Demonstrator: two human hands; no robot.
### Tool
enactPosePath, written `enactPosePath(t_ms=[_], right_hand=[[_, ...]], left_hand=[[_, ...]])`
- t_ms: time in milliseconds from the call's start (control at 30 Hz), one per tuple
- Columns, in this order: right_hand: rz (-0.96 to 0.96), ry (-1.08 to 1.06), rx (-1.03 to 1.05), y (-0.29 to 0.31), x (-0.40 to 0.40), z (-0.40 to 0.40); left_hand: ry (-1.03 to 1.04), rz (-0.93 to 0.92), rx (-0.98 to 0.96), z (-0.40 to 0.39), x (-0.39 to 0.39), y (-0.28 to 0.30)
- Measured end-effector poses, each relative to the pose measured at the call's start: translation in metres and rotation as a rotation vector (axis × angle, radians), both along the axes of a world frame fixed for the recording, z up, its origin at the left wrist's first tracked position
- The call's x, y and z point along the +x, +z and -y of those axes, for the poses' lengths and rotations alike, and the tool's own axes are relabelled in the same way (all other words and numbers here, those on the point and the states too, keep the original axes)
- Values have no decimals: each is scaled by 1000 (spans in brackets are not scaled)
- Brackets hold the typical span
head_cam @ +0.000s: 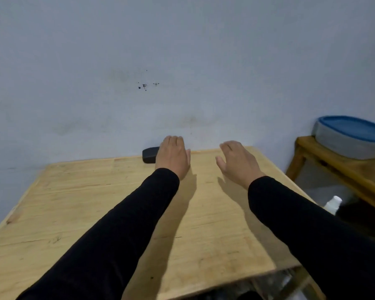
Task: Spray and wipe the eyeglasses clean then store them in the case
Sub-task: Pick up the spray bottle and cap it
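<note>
A black eyeglass case (149, 155) lies at the far edge of the wooden table (74, 202), against the wall. My left hand (174, 156) lies palm down over the case's right end, fingers together and curled over it, and hides that part. My right hand (236, 162) hovers a little to the right above the bare table, fingers apart and holding nothing. A white spray bottle (333, 204) shows just past the table's right edge, partly hidden by my right sleeve. No eyeglasses or cloth are in view.
A wooden bench (342, 169) stands to the right and carries a grey tub with a blue lid (353, 137). A gap separates the bench from the table. The grey wall rises directly behind the table's far edge.
</note>
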State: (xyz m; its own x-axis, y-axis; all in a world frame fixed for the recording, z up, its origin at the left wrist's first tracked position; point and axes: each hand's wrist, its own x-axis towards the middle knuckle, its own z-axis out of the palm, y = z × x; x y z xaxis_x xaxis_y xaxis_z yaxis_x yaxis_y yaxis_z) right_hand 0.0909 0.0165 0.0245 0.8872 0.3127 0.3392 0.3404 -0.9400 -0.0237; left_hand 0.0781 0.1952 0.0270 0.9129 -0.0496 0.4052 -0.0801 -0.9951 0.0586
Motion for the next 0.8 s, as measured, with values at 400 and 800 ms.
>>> enactPosePath(t_ms=[400,800], right_hand=[[115,-270,145,37,-77,150],[108,-333,743,-49,-147,200]], left_hand=[[-348,-19,-187,146,-30,-6],[-429,-371,-249,192,-68,-85]])
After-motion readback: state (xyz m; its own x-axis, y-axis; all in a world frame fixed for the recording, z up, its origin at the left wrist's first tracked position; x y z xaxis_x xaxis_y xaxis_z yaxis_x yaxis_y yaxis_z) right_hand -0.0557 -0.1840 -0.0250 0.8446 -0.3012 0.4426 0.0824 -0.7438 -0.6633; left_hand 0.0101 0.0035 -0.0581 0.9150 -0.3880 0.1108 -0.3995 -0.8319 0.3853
